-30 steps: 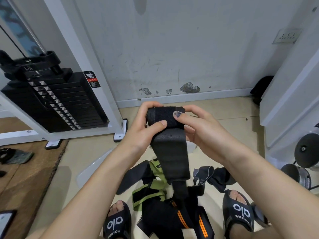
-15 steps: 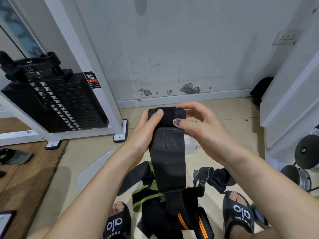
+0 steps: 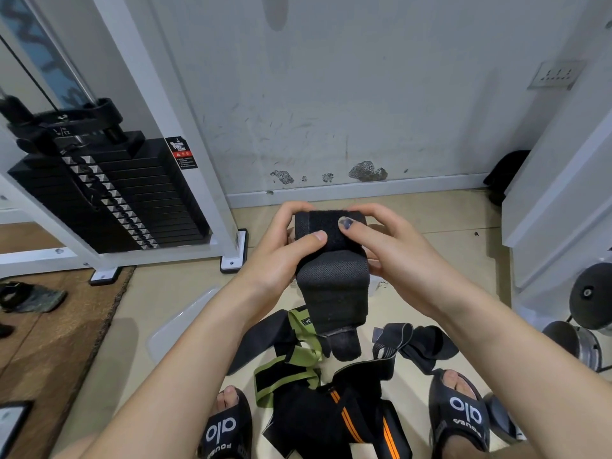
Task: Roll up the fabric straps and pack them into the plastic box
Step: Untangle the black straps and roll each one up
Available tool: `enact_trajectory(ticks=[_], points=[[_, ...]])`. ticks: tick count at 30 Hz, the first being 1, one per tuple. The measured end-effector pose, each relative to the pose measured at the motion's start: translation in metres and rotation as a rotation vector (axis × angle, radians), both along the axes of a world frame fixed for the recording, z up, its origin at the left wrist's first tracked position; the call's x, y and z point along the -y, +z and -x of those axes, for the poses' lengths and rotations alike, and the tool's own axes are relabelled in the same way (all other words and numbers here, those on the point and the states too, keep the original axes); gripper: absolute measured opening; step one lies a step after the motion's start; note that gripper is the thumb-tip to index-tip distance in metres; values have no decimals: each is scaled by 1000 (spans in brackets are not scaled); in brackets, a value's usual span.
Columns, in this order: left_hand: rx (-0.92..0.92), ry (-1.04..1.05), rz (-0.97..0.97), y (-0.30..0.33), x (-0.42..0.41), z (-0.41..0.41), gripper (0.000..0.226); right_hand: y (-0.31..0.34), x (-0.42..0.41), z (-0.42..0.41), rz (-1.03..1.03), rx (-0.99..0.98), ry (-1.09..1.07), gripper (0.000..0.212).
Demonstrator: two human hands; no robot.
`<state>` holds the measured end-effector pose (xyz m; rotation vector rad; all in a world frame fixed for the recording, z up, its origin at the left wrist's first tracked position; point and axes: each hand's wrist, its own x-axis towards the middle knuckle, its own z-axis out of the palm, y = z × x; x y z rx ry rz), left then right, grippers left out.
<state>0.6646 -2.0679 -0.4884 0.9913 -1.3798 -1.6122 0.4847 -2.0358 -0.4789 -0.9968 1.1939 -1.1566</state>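
**Both hands clamped on half-rolled strap**

Left hand (image 3: 281, 256) and right hand (image 3: 390, 253) each have their grip closed round the rolled end of the black strap (image 3: 332, 256), thumbs on top. Unrolled tail hangs toward 6 o'clock over the strap pile (image 3: 314, 392) on the floor. Plastic box (image 3: 376, 286) mostly hidden behind strap and right hand. Clear lid (image 3: 178, 323) lies at 8 o'clock.

Two hands (image 3: 281, 256) (image 3: 394, 253), one held black strap (image 3: 332, 286), two slippers (image 3: 225, 429) (image 3: 460, 415), one weight stack (image 3: 109, 193)
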Motion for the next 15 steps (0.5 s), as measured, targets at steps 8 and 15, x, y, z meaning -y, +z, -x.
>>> enact_trajectory(ticks=[8, 15], points=[[37, 29, -26, -4, 1, 4, 39, -1, -1, 4, 130, 26, -42, 27], [140, 31, -62, -1, 0, 7, 48, -1, -3, 3, 235, -118, -72, 35]])
